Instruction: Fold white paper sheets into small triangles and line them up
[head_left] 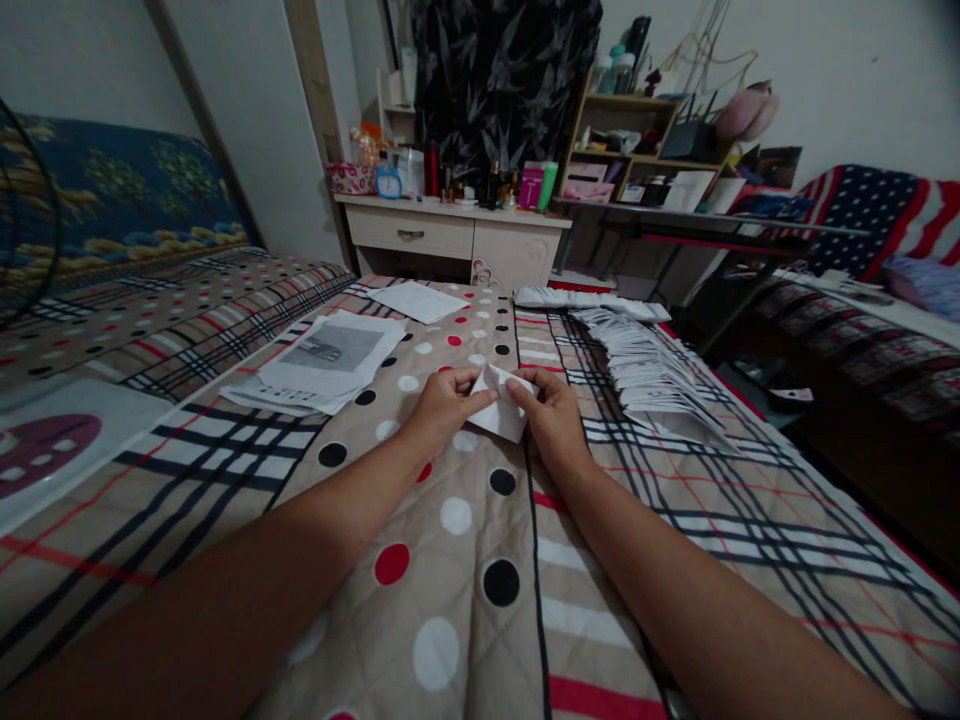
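Note:
A small folded sheet of white paper point(501, 416) is held between my two hands, a little above the dotted bedspread point(480, 540). My left hand point(446, 402) pinches its left upper edge between thumb and fingers. At the opposite side my right hand point(553, 408) grips the paper, its thumb pressing on the near face. The top edge stands slightly parted in the middle. To the right lies a long overlapping row of folded white papers point(645, 370). On the left rests a stack of loose sheets point(330, 355), the top one printed with a grey picture.
More white sheets point(418, 300) lie farther back on the bed. A white plastic bag point(75, 435) with a purple print is at far left. Beyond the bed stand a white dresser point(442, 232) crowded with bottles and a shelf unit point(630, 130). The bed's right edge drops to a dark floor.

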